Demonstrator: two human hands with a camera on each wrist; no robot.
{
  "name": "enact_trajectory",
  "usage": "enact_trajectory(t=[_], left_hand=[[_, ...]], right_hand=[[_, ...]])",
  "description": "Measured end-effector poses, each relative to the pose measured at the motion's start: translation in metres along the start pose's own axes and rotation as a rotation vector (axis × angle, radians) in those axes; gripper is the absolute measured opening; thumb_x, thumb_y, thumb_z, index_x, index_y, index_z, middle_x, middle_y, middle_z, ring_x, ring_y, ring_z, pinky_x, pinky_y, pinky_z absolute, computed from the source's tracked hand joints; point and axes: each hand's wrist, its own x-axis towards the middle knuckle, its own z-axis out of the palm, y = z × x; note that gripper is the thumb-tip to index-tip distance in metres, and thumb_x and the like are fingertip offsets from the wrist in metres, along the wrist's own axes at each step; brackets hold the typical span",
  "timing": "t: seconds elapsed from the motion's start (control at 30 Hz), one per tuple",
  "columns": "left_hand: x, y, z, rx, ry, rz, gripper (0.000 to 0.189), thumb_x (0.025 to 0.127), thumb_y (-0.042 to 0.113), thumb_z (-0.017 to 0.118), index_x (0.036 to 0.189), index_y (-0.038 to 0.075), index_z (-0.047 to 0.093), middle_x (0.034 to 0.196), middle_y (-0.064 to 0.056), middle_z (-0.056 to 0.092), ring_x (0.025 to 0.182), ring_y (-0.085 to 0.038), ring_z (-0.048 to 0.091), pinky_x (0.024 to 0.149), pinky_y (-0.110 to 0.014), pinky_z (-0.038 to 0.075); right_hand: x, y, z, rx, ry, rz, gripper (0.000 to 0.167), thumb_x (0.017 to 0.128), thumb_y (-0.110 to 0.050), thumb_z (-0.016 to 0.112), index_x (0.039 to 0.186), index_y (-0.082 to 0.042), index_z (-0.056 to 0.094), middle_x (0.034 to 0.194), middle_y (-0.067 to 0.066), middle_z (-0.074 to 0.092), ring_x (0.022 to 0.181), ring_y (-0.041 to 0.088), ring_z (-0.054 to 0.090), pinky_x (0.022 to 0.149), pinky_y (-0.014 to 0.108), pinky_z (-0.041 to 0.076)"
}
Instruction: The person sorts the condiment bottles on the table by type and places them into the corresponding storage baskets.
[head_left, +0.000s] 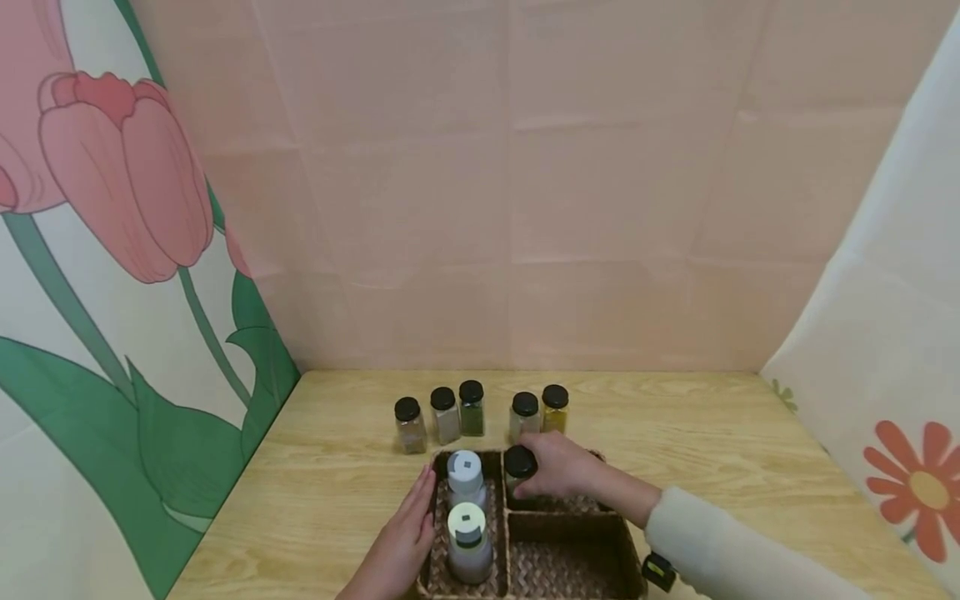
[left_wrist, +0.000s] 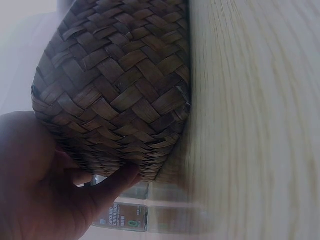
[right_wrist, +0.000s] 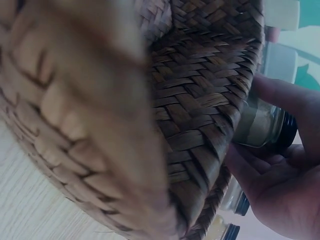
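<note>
My right hand (head_left: 558, 467) grips a spice jar with a black lid (head_left: 520, 461) over the back right compartment of a woven basket (head_left: 566, 513). In the right wrist view the jar (right_wrist: 255, 125) is clear-walled with pale contents, held between thumb and fingers at the basket's wall. My left hand (head_left: 408, 533) rests along the basket's left outer side, fingers stretched out; in the left wrist view its fingers touch the woven wall (left_wrist: 120, 85) near a corner. Two white-capped bottles, a rear one (head_left: 465, 475) and a front one (head_left: 469, 542), stand in the left compartment.
Behind the basket on the wooden table (head_left: 300, 500) stand several black-lidded spice jars: a brown one (head_left: 410, 427) labelled ground cinnamon, a pale one (head_left: 446, 417), a green one (head_left: 472, 410), another pale one (head_left: 523, 414) and a yellow one (head_left: 555, 408). A pink cloth (head_left: 510, 208) hangs behind.
</note>
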Motion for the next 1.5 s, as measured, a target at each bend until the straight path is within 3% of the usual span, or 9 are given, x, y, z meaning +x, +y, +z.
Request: enact_trajectory(t=[0.23, 0.5, 0.77, 1.27, 1.5], left_hand=[[-0.001, 0.0, 0.0, 0.003, 0.008, 0.001, 0.061, 0.105, 0.011, 0.046, 0.161, 0.008, 0.024, 0.168, -0.009, 0.018, 0.147, -0.036, 0.034, 0.114, -0.057, 0.035], [-0.002, -0.001, 0.001, -0.007, 0.01, -0.001, 0.061, 0.105, 0.011, 0.046, 0.162, 0.01, 0.023, 0.169, -0.006, 0.017, 0.148, -0.034, 0.032, 0.116, -0.056, 0.033], [-0.003, -0.001, 0.001, 0.005, 0.027, 0.016, 0.061, 0.105, 0.01, 0.046, 0.162, 0.009, 0.024, 0.168, -0.008, 0.019, 0.148, -0.034, 0.033, 0.116, -0.055, 0.032], [-0.002, -0.001, 0.001, 0.013, 0.037, 0.02, 0.061, 0.104, 0.009, 0.047, 0.161, 0.008, 0.025, 0.168, -0.006, 0.018, 0.148, -0.033, 0.032, 0.116, -0.054, 0.032], [-0.002, -0.001, 0.002, 0.004, 0.032, 0.024, 0.06, 0.105, 0.01, 0.046, 0.161, 0.008, 0.024, 0.169, -0.005, 0.016, 0.149, -0.032, 0.031, 0.117, -0.053, 0.03]], right_hand=[[0.0, 0.0, 0.002, 0.0, -0.021, 0.003, 0.053, 0.072, -0.032, 0.092, 0.111, -0.009, 0.066, 0.088, -0.002, 0.066, 0.078, 0.015, 0.062, 0.064, 0.036, 0.053], [0.0, 0.002, 0.005, -0.012, -0.021, 0.006, 0.058, 0.071, -0.032, 0.093, 0.115, -0.007, 0.066, 0.096, 0.001, 0.068, 0.087, 0.02, 0.064, 0.07, 0.04, 0.054], [0.003, 0.003, 0.006, 0.033, -0.061, 0.026, 0.05, 0.073, -0.031, 0.092, 0.109, -0.01, 0.065, 0.089, -0.003, 0.066, 0.08, 0.014, 0.062, 0.066, 0.036, 0.053], [-0.003, -0.002, -0.003, -0.016, -0.028, -0.023, 0.051, 0.073, -0.032, 0.091, 0.114, -0.011, 0.067, 0.094, 0.001, 0.067, 0.081, 0.014, 0.061, 0.064, 0.034, 0.055], [-0.003, -0.004, -0.02, 0.043, -0.006, -0.023, 0.051, 0.078, -0.034, 0.088, 0.118, -0.01, 0.066, 0.11, 0.005, 0.07, 0.096, 0.021, 0.066, 0.08, 0.04, 0.058]])
